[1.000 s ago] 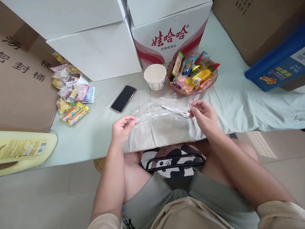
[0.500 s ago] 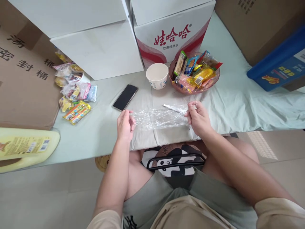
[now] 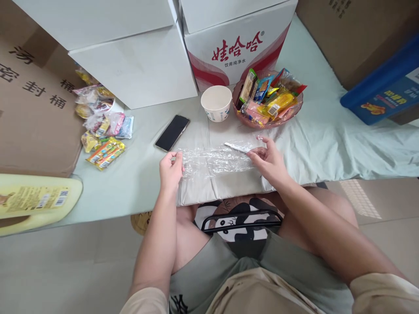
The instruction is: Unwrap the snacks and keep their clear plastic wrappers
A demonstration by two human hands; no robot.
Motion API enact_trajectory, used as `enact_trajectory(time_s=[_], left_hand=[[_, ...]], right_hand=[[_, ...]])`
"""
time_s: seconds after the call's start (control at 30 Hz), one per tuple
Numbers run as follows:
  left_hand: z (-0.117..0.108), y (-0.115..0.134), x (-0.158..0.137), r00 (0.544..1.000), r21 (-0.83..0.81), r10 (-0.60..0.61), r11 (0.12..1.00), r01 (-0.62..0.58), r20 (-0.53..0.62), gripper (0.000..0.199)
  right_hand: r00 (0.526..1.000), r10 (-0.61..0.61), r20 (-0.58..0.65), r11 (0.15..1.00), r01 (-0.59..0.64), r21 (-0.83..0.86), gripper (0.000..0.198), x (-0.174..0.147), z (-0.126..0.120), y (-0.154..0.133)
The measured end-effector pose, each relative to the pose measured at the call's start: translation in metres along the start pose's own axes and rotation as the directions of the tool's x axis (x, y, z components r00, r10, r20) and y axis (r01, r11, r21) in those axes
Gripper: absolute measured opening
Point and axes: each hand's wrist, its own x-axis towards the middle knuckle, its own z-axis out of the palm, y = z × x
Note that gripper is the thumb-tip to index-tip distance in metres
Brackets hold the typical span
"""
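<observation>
A crinkled sheet of clear plastic film (image 3: pixel 216 160) lies stretched between my hands over the near edge of the cloth-covered table. My left hand (image 3: pixel 171 169) pinches its left end between thumb and fingers. At the right end is my right hand (image 3: pixel 269 161), thumb and index finger apart, touching or just over the film. A thin white pen-like stick (image 3: pixel 236 148) lies by the film's upper edge, its right tip close to my right thumb. Beyond the film stand a white paper bowl (image 3: pixel 216 104) and a pink glass bowl (image 3: pixel 262 124) full of wrapped snacks.
A black phone (image 3: pixel 173 132) lies left of the paper bowl. Wrapped snacks (image 3: pixel 106 152) are heaped at the left beside a cardboard box (image 3: pixel 36 122). White cartons (image 3: pixel 131 65) stand behind. A yellow jug (image 3: pixel 39 203) is at the front left, a blue package (image 3: pixel 381 89) at the right.
My right hand has loosened from its closed grip, its thumb and index finger spreading apart. The film has slackened and lies lower. My left hand stays on its end.
</observation>
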Motion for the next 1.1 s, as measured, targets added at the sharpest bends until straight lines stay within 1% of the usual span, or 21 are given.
enact_trajectory(time_s=[0.07,0.17,0.27,0.37,0.47,0.57,0.63,0.7,0.77,0.8,0.83,0.9,0.97,1.0,1.03,1.1], left_hand=[[-0.001,-0.004,0.003,1.0,0.163,0.02,0.986,-0.019,-0.009,0.019],[-0.002,-0.007,0.006,0.996,0.354,0.088,0.932,-0.08,-0.006,0.021],[0.002,-0.006,0.008,0.984,0.477,0.175,0.865,-0.155,0.002,0.023],[0.01,-0.004,0.009,0.972,0.574,0.232,0.799,-0.177,-0.022,0.023],[0.016,-0.005,0.011,0.945,0.635,0.326,0.733,-0.244,-0.012,0.02],[0.018,-0.009,0.012,0.906,0.646,0.419,0.677,-0.353,0.056,0.026],[0.017,-0.012,0.013,0.895,0.614,0.435,0.68,-0.401,0.102,0.026],[0.014,-0.014,0.013,0.894,0.545,0.424,0.72,-0.43,0.144,0.025],[0.012,-0.016,0.014,0.897,0.445,0.396,0.78,-0.44,0.194,0.026],[0.011,-0.016,0.013,0.896,0.386,0.388,0.809,-0.444,0.216,0.026],[0.01,-0.016,0.013,0.891,0.321,0.389,0.834,-0.448,0.233,0.026],[0.012,-0.016,0.01,0.875,0.18,0.411,0.869,-0.461,0.257,0.026],[0.017,-0.014,0.004,0.846,0.037,0.443,0.88,-0.474,0.296,0.027],[0.021,-0.013,0.0,0.83,-0.027,0.455,0.881,-0.472,0.323,0.027],[0.024,-0.012,-0.004,0.815,-0.081,0.459,0.883,-0.463,0.354,0.028],[0.03,-0.007,-0.011,0.788,-0.164,0.455,0.889,-0.427,0.414,0.03]], right_hand=[[0.999,-0.049,0.022,0.986,0.051,-0.156,0.055,-0.002,-0.001,0.003],[0.992,-0.119,0.042,0.903,0.126,-0.41,0.054,-0.006,-0.004,0.008],[0.972,-0.221,0.079,0.805,0.227,-0.548,0.055,-0.01,-0.005,0.013],[0.959,-0.271,0.083,0.695,0.254,-0.673,0.058,-0.012,-0.004,0.016],[0.939,-0.318,0.132,0.555,0.297,-0.777,0.058,-0.013,-0.001,0.014],[0.894,-0.386,0.228,0.429,0.393,-0.813,0.063,-0.016,0.001,0.011],[0.874,-0.383,0.3,0.379,0.445,-0.811,0.073,-0.022,0.0,0.01],[0.856,-0.327,0.401,0.354,0.504,-0.788,0.083,-0.031,-0.004,0.009],[0.827,-0.248,0.504,0.36,0.562,-0.745,0.089,-0.04,-0.01,0.006],[0.815,-0.223,0.534,0.376,0.578,-0.725,0.088,-0.043,-0.013,0.003],[0.812,-0.217,0.542,0.397,0.58,-0.711,0.086,-0.043,-0.016,0.0],[0.825,-0.264,0.5,0.453,0.563,-0.691,0.075,-0.04,-0.017,-0.009],[0.824,-0.332,0.459,0.531,0.566,-0.631,0.061,-0.029,-0.012,-0.017],[0.81,-0.346,0.474,0.579,0.582,-0.571,0.059,-0.023,-0.008,-0.02],[0.789,-0.342,0.51,0.63,0.595,-0.499,0.061,-0.016,-0.003,-0.022],[0.751,-0.28,0.598,0.718,0.577,-0.389,0.068,-0.004,0.009,-0.023]])
